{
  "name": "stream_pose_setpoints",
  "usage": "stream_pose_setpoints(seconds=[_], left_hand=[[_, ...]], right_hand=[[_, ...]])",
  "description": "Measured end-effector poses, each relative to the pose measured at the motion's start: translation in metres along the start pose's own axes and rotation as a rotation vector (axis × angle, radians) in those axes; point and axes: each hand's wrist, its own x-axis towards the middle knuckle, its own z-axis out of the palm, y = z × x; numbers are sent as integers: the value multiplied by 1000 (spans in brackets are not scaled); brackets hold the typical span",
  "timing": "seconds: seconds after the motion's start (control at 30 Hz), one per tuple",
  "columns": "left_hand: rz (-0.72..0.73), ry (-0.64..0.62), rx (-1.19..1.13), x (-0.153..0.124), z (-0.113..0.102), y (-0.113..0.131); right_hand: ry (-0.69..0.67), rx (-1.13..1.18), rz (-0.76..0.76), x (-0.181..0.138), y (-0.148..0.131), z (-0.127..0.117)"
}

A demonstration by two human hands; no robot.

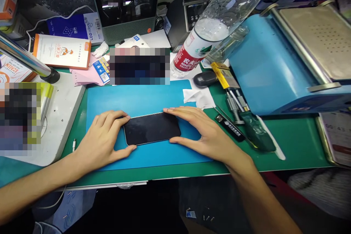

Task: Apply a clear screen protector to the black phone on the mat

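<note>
A black smartphone [152, 128] with a dark screen and a thin pale frame lies face up on a blue work mat [131, 98]. My left hand [104, 137] grips its left end, thumb at the near corner and fingers at the far one. At the other end, my right hand [203, 131] spans the short side, with fingertips on the far corner and the thumb on the near corner. The phone looks flat or nearly flat on the mat; its underside is hidden.
Behind the mat stand a large plastic bottle [203, 40] and a dark monitor [124, 3]. To the right are a black mouse [205, 79], a white tissue [201, 97], screwdrivers [234, 104] and a blue machine [255, 65]. A lamp pole [30, 58] and boxes [63, 51] occupy the left.
</note>
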Motion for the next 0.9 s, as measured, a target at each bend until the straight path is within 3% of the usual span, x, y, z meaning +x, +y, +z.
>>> stream_pose_setpoints(seconds=[0.9], left_hand=[[22, -7, -43, 0, 1, 0]], right_hand=[[-89, 83, 161, -3, 2, -3]])
